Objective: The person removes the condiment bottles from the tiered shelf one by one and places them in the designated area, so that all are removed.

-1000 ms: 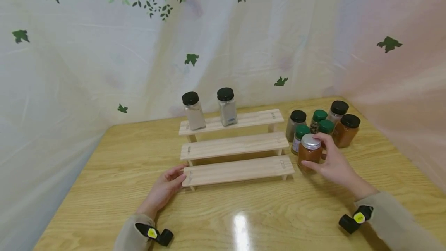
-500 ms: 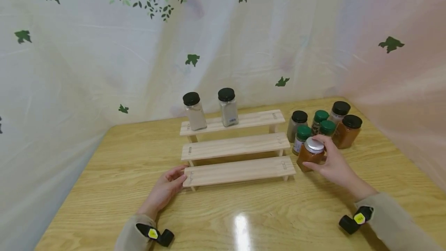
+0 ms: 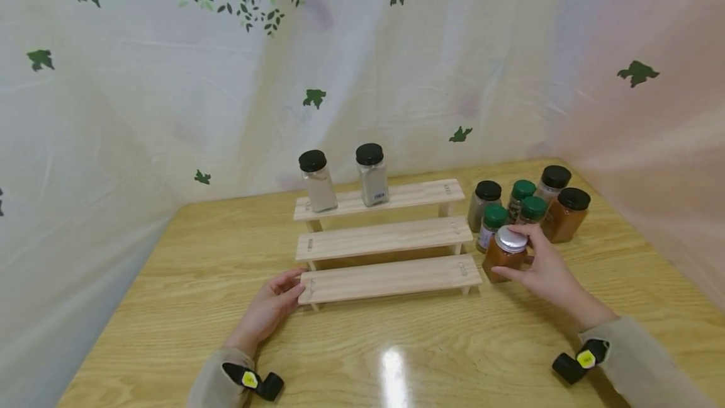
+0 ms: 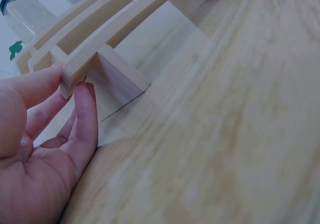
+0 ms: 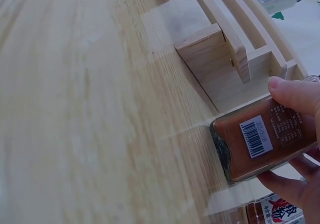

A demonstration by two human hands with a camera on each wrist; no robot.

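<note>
My left hand pinches the left end of the lowest board of a three-tier wooden spice rack. In the left wrist view, the thumb lies on the board's end and a fingertip is under it. At the rack's right, my right hand grips a spice jar of orange-brown powder with a silver lid, thumb on one side and fingers on the other. The jar leans slightly, its bottom close to the tabletop. A barcode label on its side shows in the right wrist view.
Two black-lidded jars of pale powder, one at the left end and one near the middle, stand on the top tier. Several green- and black-lidded jars crowd behind the right hand, among them a large orange one. A leaf-printed cloth hangs behind the table.
The silver-lidded jar has gone from upright to a slight lean, its lid shifting right toward the palm. The left hand keeps its place at the rack's end.
</note>
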